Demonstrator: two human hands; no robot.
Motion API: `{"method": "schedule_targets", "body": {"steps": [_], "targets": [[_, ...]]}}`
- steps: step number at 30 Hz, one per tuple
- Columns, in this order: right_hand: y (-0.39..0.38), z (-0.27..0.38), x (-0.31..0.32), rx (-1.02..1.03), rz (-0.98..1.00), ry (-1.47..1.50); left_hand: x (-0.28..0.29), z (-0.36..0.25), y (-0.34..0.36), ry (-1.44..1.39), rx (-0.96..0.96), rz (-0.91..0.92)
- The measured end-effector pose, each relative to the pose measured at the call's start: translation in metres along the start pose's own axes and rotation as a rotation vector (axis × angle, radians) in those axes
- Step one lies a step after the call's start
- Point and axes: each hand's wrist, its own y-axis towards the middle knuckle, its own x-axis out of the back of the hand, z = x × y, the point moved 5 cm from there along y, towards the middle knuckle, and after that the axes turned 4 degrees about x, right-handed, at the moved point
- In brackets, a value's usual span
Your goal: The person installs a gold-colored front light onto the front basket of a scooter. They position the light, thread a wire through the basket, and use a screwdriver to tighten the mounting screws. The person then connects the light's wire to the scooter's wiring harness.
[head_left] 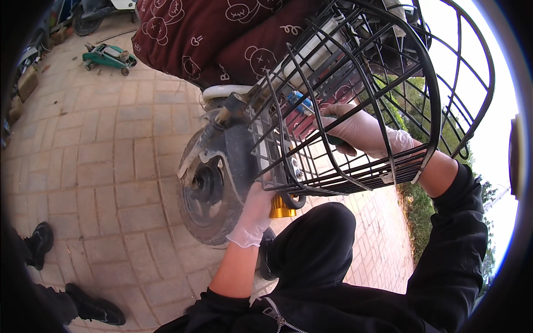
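Observation:
A black wire basket hangs on the front of a scooter, above its dusty front wheel. My right hand, in a clear glove, is behind the basket bars with fingers closed on a dark green handle, probably a tool. A blue object sits just left of it. My left hand, also gloved, reaches up under the basket's lower left, beside a gold cylindrical fitting; its fingertips are partly hidden, curled on something I cannot make out.
A maroon quilted cover with white drawings drapes over the scooter. A green floor jack stands on the pavers. Another person's black shoes are at lower left. A parked vehicle's wheel shows top left, greenery at right.

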Motion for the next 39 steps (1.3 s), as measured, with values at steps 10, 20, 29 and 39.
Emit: {"method": "schedule_targets", "body": {"steps": [10, 20, 29, 39], "targets": [[0.003, -0.009, -0.004, -0.033, 0.027, 0.091, -0.005, -0.005, -0.004, -0.006, -0.005, -0.021], [0.017, 0.001, -0.021, -0.024, 0.052, 0.16, -0.007, -0.007, -0.005, 0.02, -0.016, -0.043], [0.013, 0.023, -0.017, 0.064, -0.012, -0.039, -0.009, -0.008, -0.008, -0.034, 0.029, 0.002], [0.012, 0.014, -0.017, -0.096, -0.004, 0.331, -0.02, -0.022, -0.015, -0.072, -0.004, 0.021]]}}
